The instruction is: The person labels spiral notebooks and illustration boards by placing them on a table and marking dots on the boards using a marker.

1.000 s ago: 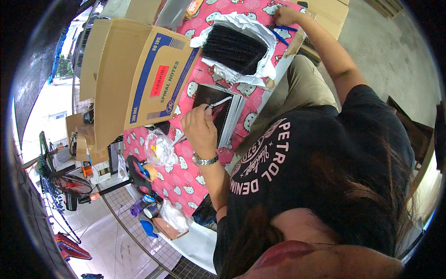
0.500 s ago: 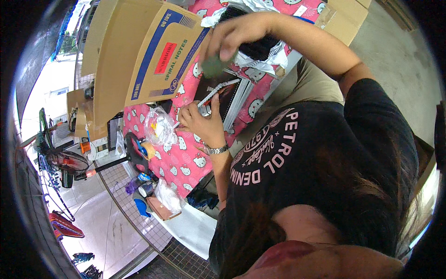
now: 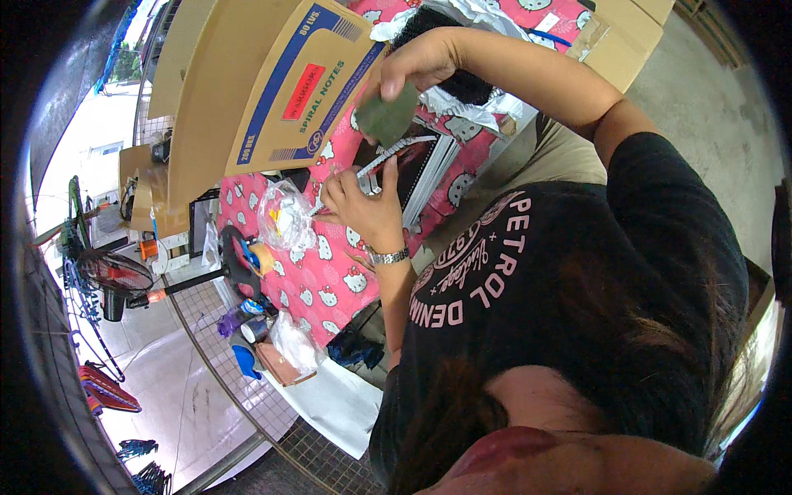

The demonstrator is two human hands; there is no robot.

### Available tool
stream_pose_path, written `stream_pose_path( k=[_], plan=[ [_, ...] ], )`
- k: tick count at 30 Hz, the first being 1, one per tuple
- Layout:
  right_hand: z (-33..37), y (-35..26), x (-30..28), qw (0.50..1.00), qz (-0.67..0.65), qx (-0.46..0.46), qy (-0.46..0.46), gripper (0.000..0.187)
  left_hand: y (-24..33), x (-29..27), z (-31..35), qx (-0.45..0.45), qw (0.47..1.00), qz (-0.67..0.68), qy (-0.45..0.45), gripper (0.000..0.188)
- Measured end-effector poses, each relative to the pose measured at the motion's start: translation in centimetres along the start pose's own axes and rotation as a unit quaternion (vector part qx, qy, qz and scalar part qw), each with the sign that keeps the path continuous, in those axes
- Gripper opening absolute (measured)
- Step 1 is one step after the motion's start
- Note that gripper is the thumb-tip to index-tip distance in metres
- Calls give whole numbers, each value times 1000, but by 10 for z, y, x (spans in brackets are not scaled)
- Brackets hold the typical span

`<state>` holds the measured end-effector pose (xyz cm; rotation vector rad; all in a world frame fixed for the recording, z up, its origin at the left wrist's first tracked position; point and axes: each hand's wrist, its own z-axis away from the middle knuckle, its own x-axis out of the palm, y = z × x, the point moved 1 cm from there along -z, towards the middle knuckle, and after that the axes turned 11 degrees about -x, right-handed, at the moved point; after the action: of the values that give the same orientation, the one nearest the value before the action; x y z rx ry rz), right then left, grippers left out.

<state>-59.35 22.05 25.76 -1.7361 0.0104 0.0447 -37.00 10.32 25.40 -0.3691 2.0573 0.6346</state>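
My left hand [image 3: 361, 208], with a metal-band watch at its wrist, is closed on a narrow white strip [image 3: 400, 150] that slants across a dark-covered spiral notebook [image 3: 418, 167]. This notebook tops a stack whose pale page edges show on the right. Above it, my right hand [image 3: 417, 64] grips a flat, dark green pad [image 3: 388, 117] by its upper edge, the fingers partly behind it. The pad covers the notebook's upper part. Whether the pad touches the cover, I cannot tell.
A large cardboard box [image 3: 285, 107] stands just left of my hands. Crumpled white wrapping [image 3: 474, 107] and black mesh lie beyond my right hand. On the pink patterned tablecloth [image 3: 355, 280] sit a clear plastic bag [image 3: 285, 216] and a tape roll [image 3: 261, 258]. A fan [image 3: 115, 276] stands at left.
The green pad in my right hand, blurred before, now shows sharply and flatter, slightly right of where it was. My left hand keeps its hold on the strip. The whole view has shifted a little.
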Motion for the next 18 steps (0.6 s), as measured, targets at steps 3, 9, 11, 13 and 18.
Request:
stream_pose_path(
  k=[3,9,11,13,18],
  plan=[
    [-14,-5,3,993,99,2,-65,58,-2,1,0,-2,1000,-5,5,52],
    [-18,-8,0,966,228,5,-121,49,-1,0,1,6,1000,-6,13,52],
    [-9,-8,8,999,-22,-7,-30,48,-4,0,0,8,1000,-4,24,53],
    [-8,-3,10,989,-146,-23,-26,48,-17,2,-6,10,999,2,36,55],
    [-13,-20,27,971,-235,-37,8,54,-35,-2,-10,49,997,50,45,54]
  ],
)
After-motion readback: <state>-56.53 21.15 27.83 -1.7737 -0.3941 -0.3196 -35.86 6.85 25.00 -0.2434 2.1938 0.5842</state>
